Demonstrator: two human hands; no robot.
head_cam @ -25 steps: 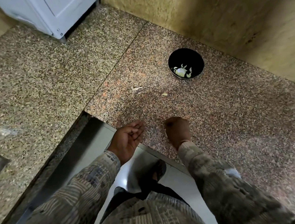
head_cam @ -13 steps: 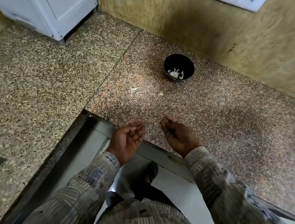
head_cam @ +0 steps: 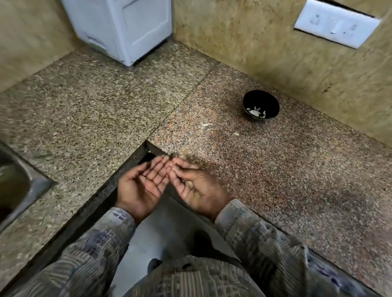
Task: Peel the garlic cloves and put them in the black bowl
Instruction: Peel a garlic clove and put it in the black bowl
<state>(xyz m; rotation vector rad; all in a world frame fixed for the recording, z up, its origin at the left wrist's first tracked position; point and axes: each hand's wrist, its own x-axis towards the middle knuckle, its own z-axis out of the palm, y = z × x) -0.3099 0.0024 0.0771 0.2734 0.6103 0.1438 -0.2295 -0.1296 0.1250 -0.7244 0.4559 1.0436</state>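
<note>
Head view, single frame. Landmark for all positions: the black bowl (head_cam: pixel 260 99).

Speckled stone tabletop (head_cam: pixel 288 187) fills most of the view; it is L-shaped, and the bowl stands upright on its redder slab, near the back wall (head_cam: pixel 263 36) but not touching it as far as I can tell.

White appliance (head_cam: pixel 120 24): far to the bowl's left and further from me, in the corner.

Steel sink (head_cam: pixel 1 179): well to the bowl's left, at the frame edge, sunk into the tabletop.

White switch plate (head_cam: pixel 335 23): on the wall, above the bowl and to its right; blurred, details unreadable.

Hands: both well apart from the bowl, nearer me and to its left, over the inner corner of the tabletop; patterned sleeves run to both wrists. Left hand (head_cam: pixel 144 188): palm up, fingers nearly straight, nothing in it. Right hand (head_cam: pixel 195 187): palm up, fingers loosely bent, tips meeting the left fingertips; I see nothing plainly gripped, though small pale specks on the palm are too blurred to name.

Garlic cloves (head_cam: pixel 254 113): pale pieces lying in the bottom of the bowl; count not readable.

Pale peel scrap (head_cam: pixel 206 124): on the tabletop, left of the bowl, apart from it.

Smaller scrap (head_cam: pixel 235 134): nearer me than the bowl, slightly left, between bowl and hands.
</note>
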